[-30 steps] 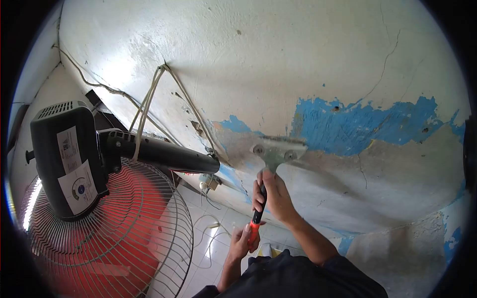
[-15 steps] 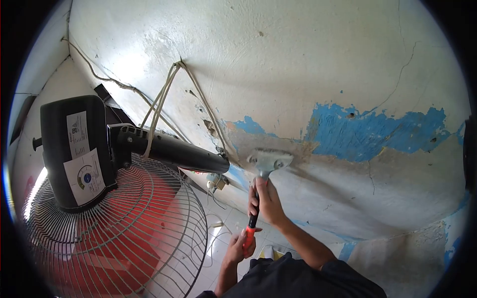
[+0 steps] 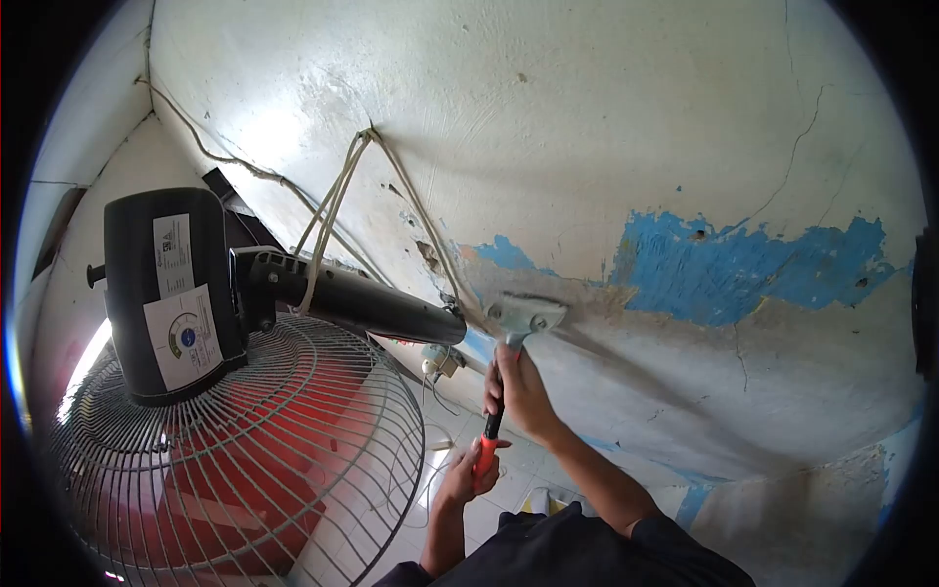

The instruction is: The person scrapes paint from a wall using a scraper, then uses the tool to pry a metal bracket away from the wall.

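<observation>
A wide-bladed wall scraper (image 3: 518, 328) sits near the middle of the view, its flat metal head against or very near the painted wall (image 3: 606, 117); whether the edge touches cannot be told. The right hand (image 3: 520, 391), at six o'clock from the head, has its fingers closed around the black upper grip, just below the metal. Between six and seven o'clock, the left hand (image 3: 469, 473) wraps its fingers around the red butt end of the same handle. At half past two from the head, a ragged patch of blue paint (image 3: 724, 269) shows on the wall, and a thin crack (image 3: 807, 127) runs at two o'clock. A caged electric fan (image 3: 166, 225) fills the nine-to-eight o'clock side, the end of its black tubular arm near the scraper head. A pale cord (image 3: 337, 196) loops round that arm and peaks on the wall between ten and eleven o'clock.
</observation>
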The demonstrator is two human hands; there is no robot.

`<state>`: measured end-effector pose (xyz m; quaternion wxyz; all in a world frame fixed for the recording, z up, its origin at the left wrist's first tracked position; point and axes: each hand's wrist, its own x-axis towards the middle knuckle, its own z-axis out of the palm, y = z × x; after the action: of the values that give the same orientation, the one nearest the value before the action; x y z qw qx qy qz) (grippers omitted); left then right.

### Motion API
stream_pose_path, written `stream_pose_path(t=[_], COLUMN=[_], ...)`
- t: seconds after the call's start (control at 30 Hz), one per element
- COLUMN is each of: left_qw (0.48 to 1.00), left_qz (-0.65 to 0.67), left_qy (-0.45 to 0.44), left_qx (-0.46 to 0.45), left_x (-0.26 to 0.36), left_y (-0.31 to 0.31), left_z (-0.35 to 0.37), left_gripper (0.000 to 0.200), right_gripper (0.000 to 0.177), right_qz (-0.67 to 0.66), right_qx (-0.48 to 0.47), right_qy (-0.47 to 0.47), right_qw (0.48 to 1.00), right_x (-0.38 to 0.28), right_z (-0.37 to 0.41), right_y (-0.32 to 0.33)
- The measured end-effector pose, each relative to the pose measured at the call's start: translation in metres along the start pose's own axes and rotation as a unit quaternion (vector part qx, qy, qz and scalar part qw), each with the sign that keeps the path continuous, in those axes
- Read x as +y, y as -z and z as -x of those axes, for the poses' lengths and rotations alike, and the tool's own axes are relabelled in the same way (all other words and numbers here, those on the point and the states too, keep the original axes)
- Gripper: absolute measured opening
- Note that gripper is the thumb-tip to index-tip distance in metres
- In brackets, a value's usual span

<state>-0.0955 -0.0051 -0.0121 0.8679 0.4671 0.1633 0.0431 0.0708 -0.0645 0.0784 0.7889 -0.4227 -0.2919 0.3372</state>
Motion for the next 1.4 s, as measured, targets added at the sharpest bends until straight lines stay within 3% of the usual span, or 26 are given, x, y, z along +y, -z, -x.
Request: stream_pose_path(t=[0.07, 0.23, 0.47, 0.7, 0.87, 1.0, 1.27, 1.4], left_qw=[1.0, 0.992, 1.0, 0.991, 0.998, 0.997, 0.998, 0.998], left_qz=[-0.005, -0.086, -0.007, -0.119, -0.032, -0.07, -0.024, -0.048], left_qy=[-0.007, -0.085, -0.007, -0.064, 0.023, -0.016, 0.016, -0.03], left_qx=[-0.012, -0.035, -0.015, 0.006, 0.048, -0.005, 0.048, 0.012], left_x=[0.002, 0.062, 0.007, 0.073, 0.022, 0.056, 0.033, 0.063], left_y=[0.007, -0.018, 0.022, -0.015, 0.015, 0.006, 0.009, -0.012], left_z=[-0.002, -0.006, 0.01, 0.006, 0.022, 0.011, 0.024, 0.015], left_gripper=[0.064, 0.061, 0.066, 0.064, 0.065, 0.071, 0.061, 0.06], right_gripper=[0.035, 0.035, 0.034, 0.035, 0.031, 0.032, 0.031, 0.033], right_qz=[0.003, -0.027, -0.018, -0.033, -0.047, -0.062, -0.069, -0.069], right_qx=[0.006, -0.027, 0.009, -0.019, 0.011, -0.012, -0.018, -0.045], right_qy=[0.003, 0.056, 0.004, 0.073, -0.022, 0.015, -0.02, 0.036], right_qw=[1.0, 0.998, 1.0, 0.997, 0.999, 0.998, 0.997, 0.996], right_x=[0.007, -0.062, 0.019, -0.046, 0.022, -0.027, 0.022, -0.034], right_z=[-0.001, -0.017, -0.007, -0.015, -0.005, -0.013, -0.007, -0.013], right_y=[0.0, -0.025, -0.005, -0.026, -0.011, -0.026, -0.01, -0.02])
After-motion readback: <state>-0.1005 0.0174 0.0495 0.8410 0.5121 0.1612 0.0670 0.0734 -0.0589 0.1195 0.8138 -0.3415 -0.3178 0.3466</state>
